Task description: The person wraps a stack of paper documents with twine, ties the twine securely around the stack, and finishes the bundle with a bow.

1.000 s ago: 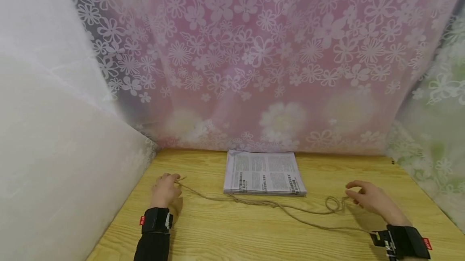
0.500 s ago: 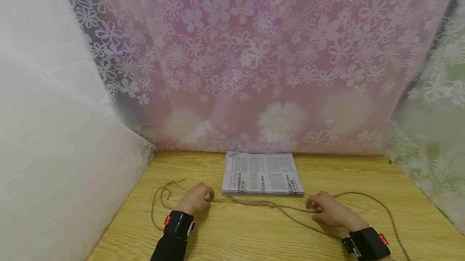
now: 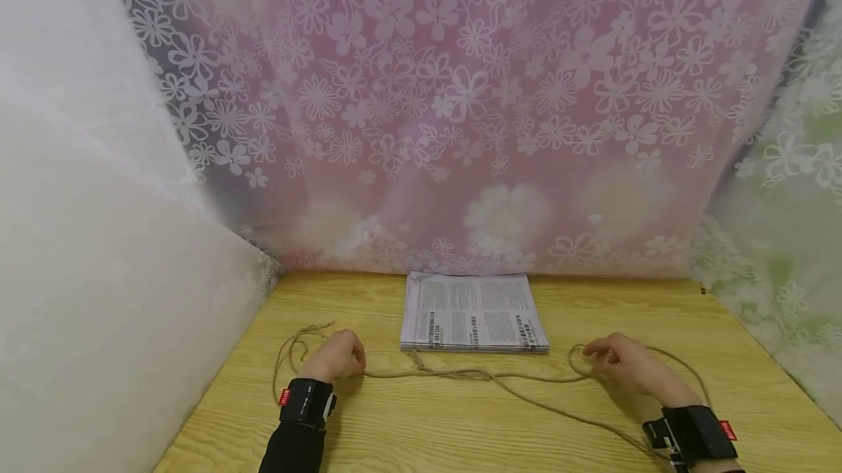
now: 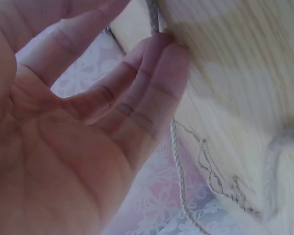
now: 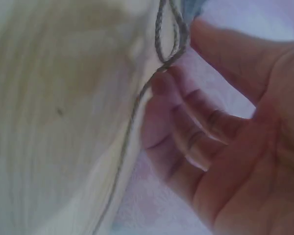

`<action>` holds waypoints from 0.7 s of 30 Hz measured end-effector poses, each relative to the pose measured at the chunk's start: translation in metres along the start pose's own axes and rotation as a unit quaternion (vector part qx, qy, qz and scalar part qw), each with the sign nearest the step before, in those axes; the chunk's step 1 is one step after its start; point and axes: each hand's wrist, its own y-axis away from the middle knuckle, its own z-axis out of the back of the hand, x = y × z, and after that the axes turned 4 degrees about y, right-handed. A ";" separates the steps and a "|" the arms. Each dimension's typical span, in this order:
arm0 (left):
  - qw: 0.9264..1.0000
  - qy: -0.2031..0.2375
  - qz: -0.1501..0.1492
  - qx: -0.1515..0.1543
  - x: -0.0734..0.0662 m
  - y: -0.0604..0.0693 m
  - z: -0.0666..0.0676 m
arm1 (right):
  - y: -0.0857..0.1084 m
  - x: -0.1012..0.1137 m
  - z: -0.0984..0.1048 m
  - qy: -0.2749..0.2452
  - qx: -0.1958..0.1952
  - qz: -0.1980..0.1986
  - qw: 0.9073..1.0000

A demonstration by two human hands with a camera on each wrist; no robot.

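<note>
A brown twine (image 3: 460, 373) runs across the wooden table between the hands, twisted on itself near the middle with a short end sticking up. The left hand (image 3: 338, 356) pinches it at the left; in the left wrist view, the twine (image 4: 154, 17) emerges at the fingertips. The right hand (image 3: 628, 365) holds it at the right. By its thumb in the right wrist view, the twine (image 5: 166, 56) forms a small loop. A folded newspaper stack (image 3: 473, 312) lies just beyond the twine, untouched by either hand.
Loose twine curls (image 3: 289, 349) lie left of the left hand. A second strand (image 3: 566, 414) runs toward the right wrist, and an arc of twine (image 3: 691, 371) lies behind the right hand. Pink flowered sheeting (image 3: 460, 224) hangs at the table's back.
From wide apart, both hands first came inward along the twine. In the last half second they moved slightly outward, straightening the stretch between them and drawing it nearer the front on the left.
</note>
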 end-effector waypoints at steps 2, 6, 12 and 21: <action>1.000 0.010 0.006 0.001 0.000 0.000 -0.001 | -0.004 -0.003 -0.006 0.010 0.009 0.018 1.000; 1.000 0.015 0.013 -0.002 -0.001 0.000 -0.003 | -0.008 -0.006 -0.009 0.040 -0.016 -0.001 0.999; 0.999 0.017 -0.029 0.014 0.007 0.001 0.000 | 0.008 -0.013 0.012 0.022 -0.096 -0.112 0.989; 0.998 0.068 0.005 0.009 0.035 0.011 0.021 | 0.045 -0.098 0.051 -0.101 -0.270 -0.290 0.912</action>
